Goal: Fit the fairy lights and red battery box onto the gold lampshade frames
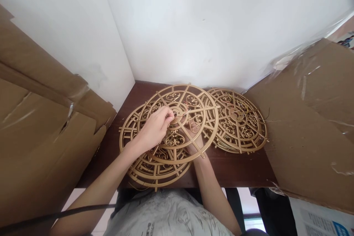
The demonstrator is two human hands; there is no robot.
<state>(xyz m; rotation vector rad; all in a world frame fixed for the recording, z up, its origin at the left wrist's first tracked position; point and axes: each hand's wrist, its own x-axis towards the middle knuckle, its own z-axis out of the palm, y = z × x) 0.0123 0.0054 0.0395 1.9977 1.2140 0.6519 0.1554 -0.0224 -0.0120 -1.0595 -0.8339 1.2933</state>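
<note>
A round gold openwork panel [210, 109], with scrolls between its spokes, is held tilted above a similar gold panel [156, 182]. My left hand [157, 125] is closed in a pinch at the hub of the upper panel, beside small holes; what the fingertips hold is too small to make out. Under the same panel, my right hand [191, 128] supports it from below and shows only partly through the openings. A thin pale wire [184, 113] runs by the hub, just right of my left fingertips.
Several similar gold panels [250, 143] are stacked at the right, with thin coloured wires [243, 107] on top. Cardboard walls [312, 125] flank the dark brown tabletop [232, 169] on the right and left. A white wall [193, 37] rises behind.
</note>
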